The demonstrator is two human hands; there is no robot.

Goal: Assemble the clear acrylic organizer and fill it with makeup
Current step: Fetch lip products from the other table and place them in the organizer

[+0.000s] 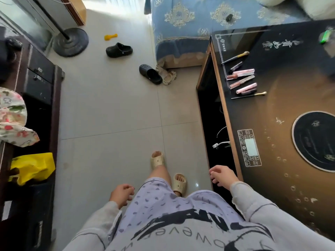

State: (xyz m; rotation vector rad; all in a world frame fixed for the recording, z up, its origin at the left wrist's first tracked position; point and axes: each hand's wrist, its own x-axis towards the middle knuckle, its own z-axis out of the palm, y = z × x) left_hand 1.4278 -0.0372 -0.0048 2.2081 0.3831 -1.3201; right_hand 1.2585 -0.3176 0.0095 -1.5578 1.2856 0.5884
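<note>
Several makeup items lie in a row on the dark glass table (272, 109) at the right: a gold-handled brush (235, 57), pink lip gloss tubes (243, 73), a pink tube (246, 88) and a thin brush (249, 96). No clear acrylic organizer shows. My left hand (121, 194) hangs beside my leg over the floor, fingers loosely curled, holding nothing. My right hand (222, 175) hangs by the table's near edge, fingers loosely curled and empty. Both hands are well short of the makeup.
I stand on a tiled floor between a dark cabinet (36, 91) at left and the table. Black clogs (118, 50), a fan base (70, 42), a yellow toy (110, 37) and a blue-covered sofa (190, 20) lie ahead. A yellow bag (32, 167) sits on the cabinet.
</note>
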